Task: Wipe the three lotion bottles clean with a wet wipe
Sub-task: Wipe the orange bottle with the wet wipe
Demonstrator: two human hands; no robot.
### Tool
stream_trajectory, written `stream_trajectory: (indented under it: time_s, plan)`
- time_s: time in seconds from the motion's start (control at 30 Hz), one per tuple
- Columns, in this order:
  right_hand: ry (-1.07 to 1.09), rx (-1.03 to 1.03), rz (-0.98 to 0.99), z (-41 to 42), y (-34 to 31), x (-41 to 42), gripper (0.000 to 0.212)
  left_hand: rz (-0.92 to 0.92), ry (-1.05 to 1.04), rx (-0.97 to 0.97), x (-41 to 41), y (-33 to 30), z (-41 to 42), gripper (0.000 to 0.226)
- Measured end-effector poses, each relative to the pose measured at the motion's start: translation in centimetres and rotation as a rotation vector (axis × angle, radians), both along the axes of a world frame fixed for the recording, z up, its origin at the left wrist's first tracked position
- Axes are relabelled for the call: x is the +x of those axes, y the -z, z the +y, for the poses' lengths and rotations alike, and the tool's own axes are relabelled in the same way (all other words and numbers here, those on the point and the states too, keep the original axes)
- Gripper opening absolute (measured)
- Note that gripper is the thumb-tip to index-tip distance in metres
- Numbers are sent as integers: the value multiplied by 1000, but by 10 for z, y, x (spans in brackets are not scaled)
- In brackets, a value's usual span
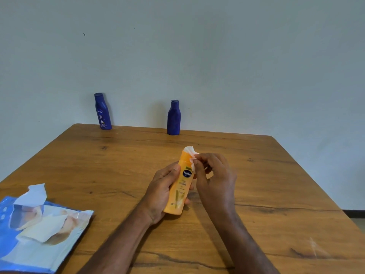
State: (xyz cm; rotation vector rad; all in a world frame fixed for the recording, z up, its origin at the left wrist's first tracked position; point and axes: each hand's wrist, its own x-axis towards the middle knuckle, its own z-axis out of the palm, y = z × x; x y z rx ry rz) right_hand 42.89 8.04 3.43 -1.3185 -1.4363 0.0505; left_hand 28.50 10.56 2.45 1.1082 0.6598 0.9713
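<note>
I see the wooden table under both hands, and the blue pack of wipes lying open well off to the side of my left hand, cut off by the frame edge. That hand grips the orange bottle, tilted, above the table. My right hand pinches a white wipe against the bottle's top, hiding the cap. Two blue bottles stand upright far beyond the hands by the wall.
</note>
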Motion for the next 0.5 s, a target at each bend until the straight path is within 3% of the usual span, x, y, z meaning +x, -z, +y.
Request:
stream_trajectory:
  time_s: [0.23, 0.33, 0.5]
  plan:
    - [-6, 104, -169, 0, -4, -16, 18, 12, 26, 32, 4, 1, -1, 41]
    - [-8, 87, -46, 0, -2, -6, 16, -8, 33, 20, 3, 0, -1, 42]
    - [72, -136, 55, 8, 9, 16, 15, -146, 45, -70, -8, -3, 0, 46]
